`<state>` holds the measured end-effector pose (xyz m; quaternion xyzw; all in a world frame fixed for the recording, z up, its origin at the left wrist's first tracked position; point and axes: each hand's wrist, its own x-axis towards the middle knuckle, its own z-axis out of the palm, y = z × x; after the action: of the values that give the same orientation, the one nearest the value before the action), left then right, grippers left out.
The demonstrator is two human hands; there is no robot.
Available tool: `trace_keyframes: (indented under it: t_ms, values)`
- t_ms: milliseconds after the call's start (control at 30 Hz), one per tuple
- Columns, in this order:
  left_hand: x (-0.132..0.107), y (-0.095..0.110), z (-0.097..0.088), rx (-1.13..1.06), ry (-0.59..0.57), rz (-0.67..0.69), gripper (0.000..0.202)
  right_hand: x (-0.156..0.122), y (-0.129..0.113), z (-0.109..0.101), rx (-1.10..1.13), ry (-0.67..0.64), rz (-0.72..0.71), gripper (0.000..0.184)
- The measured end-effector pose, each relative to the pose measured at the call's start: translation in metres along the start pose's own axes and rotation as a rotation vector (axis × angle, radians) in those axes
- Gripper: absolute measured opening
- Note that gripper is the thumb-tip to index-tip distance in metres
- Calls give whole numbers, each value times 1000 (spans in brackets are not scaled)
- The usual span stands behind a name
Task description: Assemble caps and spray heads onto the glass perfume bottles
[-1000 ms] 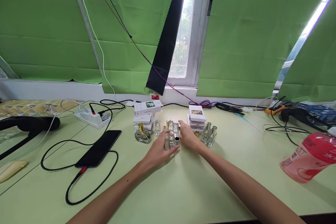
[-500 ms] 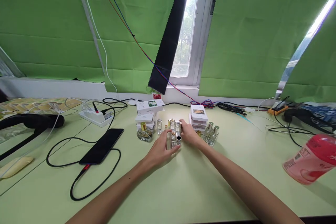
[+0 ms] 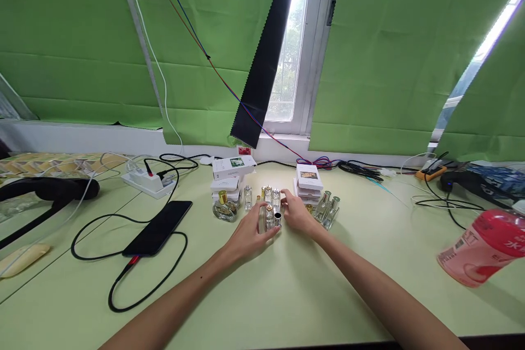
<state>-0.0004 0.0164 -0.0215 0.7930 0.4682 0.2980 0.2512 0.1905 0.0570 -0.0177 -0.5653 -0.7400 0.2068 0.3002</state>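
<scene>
My left hand [image 3: 248,228] rests on the table with thumb and fingers apart, curved around a small glass perfume bottle [image 3: 269,220]. Its thumb tip lies against the base of a silver bottle cap [image 3: 278,220] beside that bottle. On the other side, my right hand [image 3: 297,213] has its fingers loosely extended, close to a clear glass bottle [image 3: 276,200]; whether they touch it I cannot tell. Another clear bottle [image 3: 268,194] with a gold part stands just behind. Farther left is an upright slim glass bottle [image 3: 248,198].
A round gold-capped bottle [image 3: 225,209] stands before white boxes [image 3: 227,184] on the left. More white boxes [image 3: 309,178] and two slanted glass bottles [image 3: 328,211] are on the right. A phone [image 3: 158,228] on a cable lies left; a pink-red bottle [image 3: 478,249] stands far right.
The view has shifted very slightly. Both hands and the bottles between them keep nearly the same places.
</scene>
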Motion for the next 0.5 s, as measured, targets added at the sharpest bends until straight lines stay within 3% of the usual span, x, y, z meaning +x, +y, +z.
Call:
trace_keyframes:
  t_ms: [300, 500]
  values:
    - [1, -1, -2, -27, 14, -3, 72, -8, -5, -6, -20, 43, -22, 49]
    - [2, 0, -2, -31, 12, -13, 71, -2, -11, -4, 34, 249, -106, 36]
